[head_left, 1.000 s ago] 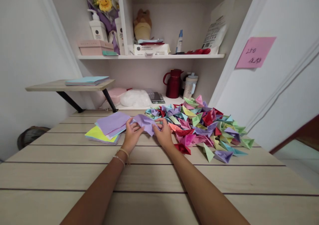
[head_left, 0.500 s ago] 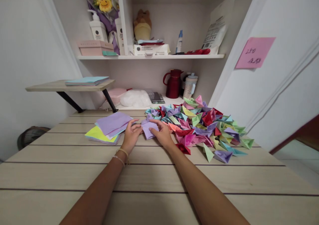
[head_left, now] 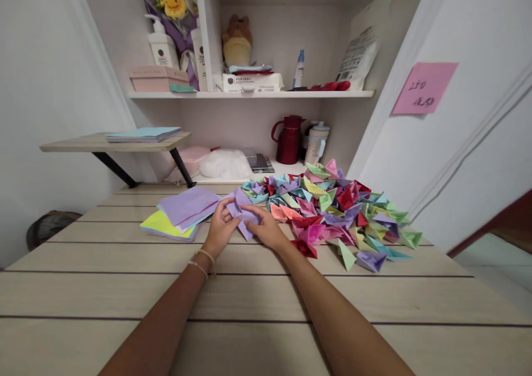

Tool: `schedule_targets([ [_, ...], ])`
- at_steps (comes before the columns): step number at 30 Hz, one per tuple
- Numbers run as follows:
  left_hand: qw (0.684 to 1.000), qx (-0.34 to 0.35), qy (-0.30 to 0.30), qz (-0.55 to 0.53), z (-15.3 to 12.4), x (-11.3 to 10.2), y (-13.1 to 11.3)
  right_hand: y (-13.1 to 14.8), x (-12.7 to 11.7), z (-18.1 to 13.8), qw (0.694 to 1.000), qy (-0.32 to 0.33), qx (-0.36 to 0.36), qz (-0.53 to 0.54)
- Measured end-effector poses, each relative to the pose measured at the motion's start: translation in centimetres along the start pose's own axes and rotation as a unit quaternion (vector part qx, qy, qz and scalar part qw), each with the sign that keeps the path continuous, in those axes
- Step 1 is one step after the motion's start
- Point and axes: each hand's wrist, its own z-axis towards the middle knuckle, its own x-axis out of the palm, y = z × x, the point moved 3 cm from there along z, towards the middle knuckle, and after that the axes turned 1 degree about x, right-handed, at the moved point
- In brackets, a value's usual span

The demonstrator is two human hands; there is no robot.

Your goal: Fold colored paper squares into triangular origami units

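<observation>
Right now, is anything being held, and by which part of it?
Yes: a folded purple paper, held by the left hand at its left edge and the right hand at its right side.

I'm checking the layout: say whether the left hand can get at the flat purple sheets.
Probably yes: the flat purple sheets lie close beside the left hand, with nothing seen on top. That hand holds the folded purple paper, though, so it would likely need to let go first.
</observation>
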Motion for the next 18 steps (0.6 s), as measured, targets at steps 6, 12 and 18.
schedule_targets([
  [6, 1.0, -0.009, -0.028, -0.009, 0.1, -0.3, 0.4, -0.3, 0.2, -0.1, 0.999, 0.005, 0.002, -0.039],
  [12, 0.999, 0.0, -0.051, 0.007, 0.2, -0.6, 0.6, 0.2, 0.3, -0.1, 0.999, 0.038, -0.003, -0.037],
  [18, 0.987, 0.025, -0.142, 0.073, 0.6, -2.3, 0.9, 0.9, 0.6, -0.5, 0.996, 0.092, 0.022, -0.002],
])
